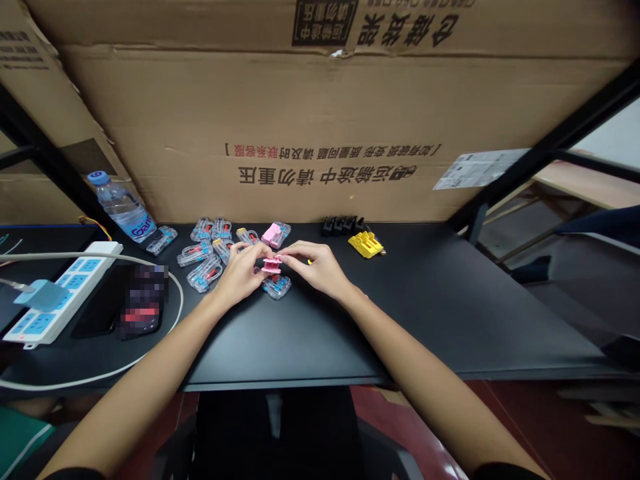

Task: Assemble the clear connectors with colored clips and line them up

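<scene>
Between my two hands, just above the black table, is a small pink plastic part (272,265). My left hand (243,272) pinches it from the left. The fingertips of my right hand (320,267) close on its right side. Below it lies a clear plastic piece with blue and red parts (277,287). Another pink part (271,235) rests on a clear piece just beyond my fingers. Several clear plastic pieces (204,274) with red, blue and yellow bits are spread to the left of my left hand. A bit of yellow shows beside my right hand.
Yellow plastic parts (366,244) and a row of black parts (342,226) lie to the back right. On the left are a water bottle (123,207), a white power strip (65,293), phones (143,303) and a looping white cable (181,293). A cardboard sheet (300,107) stands behind.
</scene>
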Demonstrator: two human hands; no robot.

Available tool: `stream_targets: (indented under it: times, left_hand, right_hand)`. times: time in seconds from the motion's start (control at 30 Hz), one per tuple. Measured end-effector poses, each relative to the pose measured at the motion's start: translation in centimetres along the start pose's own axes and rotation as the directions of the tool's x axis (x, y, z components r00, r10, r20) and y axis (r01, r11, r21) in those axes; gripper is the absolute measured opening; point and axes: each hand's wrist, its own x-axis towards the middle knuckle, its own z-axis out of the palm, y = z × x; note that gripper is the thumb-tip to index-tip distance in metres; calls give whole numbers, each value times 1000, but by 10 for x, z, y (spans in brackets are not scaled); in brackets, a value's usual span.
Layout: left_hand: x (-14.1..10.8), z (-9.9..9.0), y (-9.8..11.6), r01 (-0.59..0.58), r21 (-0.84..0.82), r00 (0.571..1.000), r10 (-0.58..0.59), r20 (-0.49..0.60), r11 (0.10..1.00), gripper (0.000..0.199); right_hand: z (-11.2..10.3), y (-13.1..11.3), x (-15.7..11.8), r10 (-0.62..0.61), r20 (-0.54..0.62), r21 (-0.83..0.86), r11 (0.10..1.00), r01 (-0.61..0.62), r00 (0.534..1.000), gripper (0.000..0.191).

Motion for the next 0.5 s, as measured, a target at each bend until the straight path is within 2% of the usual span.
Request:
stream_targets:
  times: [0.17,0.37,0.5]
  left_hand:
    - [-1,0,-2,-45,38,999,45,-1,998,18]
    - [-1,-1,1,-27,58,999,24,49,998,22]
    - [-2,-2,4,-51,58,997,47,60,997,29]
  right_hand:
    - [-3,-4,-1,-71,56,-41,996,73,996,23]
    - [-2,-1,-3,-117,111,-61,990,125,987,20]
    - [4,3,-5,-134,75,-96,985,141,988,21]
